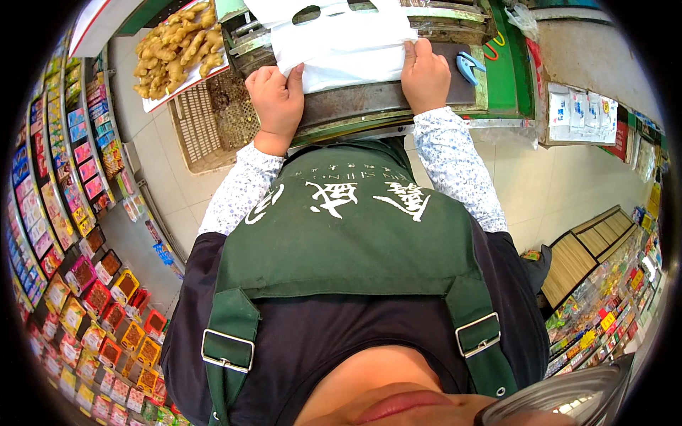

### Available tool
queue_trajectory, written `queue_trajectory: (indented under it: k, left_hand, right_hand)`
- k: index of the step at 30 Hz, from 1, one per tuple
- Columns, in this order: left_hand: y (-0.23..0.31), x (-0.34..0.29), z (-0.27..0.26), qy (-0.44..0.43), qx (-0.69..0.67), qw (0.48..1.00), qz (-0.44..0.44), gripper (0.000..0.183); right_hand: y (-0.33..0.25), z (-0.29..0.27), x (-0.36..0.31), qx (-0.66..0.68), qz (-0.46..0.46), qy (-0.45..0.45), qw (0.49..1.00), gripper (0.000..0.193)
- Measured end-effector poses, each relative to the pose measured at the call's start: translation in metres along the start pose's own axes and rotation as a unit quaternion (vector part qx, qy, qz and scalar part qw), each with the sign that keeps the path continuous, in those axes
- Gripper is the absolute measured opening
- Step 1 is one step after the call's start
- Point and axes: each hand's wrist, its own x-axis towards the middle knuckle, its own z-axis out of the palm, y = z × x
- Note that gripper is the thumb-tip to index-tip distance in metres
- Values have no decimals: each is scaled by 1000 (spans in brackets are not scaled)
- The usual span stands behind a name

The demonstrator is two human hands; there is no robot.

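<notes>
A white plastic bag (344, 50) lies spread over the counter in front of me, with cut-out handle openings toward its far end. My left hand (275, 105) pinches its near left corner between thumb and curled fingers. At the right edge, my right hand (425, 74) is closed on the bag in the same way, thumb on top. The near part of the bag looks folded and stretched between both hands. Beneath it is the worn, dark counter edge (355, 103). Just right of my right hand lies a light-blue clip-like tool (469, 67).
Ginger roots (177, 53) are heaped at the far left, above a beige plastic basket (202, 128). Red and yellow looped handles (495, 46) rest on the green surface at right. White packets (582, 113) sit farther right. Shelves of packaged goods (106, 312) line the left side.
</notes>
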Motion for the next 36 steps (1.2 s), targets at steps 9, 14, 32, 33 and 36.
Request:
queue_trajectory:
  k: [9, 14, 32, 33, 36]
  left_hand:
    - [-5, -5, -13, 1, -61, 994, 88, 16]
    - [5, 0, -33, -129, -48, 973, 186, 22]
    - [6, 12, -36, -188, -164, 967, 51, 18]
    - [8, 10, -37, -188, -157, 967, 75, 19]
    - [5, -3, -40, -212, -134, 960, 125, 19]
  right_hand:
    - [11, -18, -2, 212, 1, 40, 976, 15]
    - [9, -35, -34, 288, 33, -20, 957, 13]
    - [11, -65, -12, 348, 35, -167, 922, 22]
    - [18, -67, -15, 348, 42, -202, 915, 29]
    - [34, -67, -25, 353, -21, -236, 905, 25]
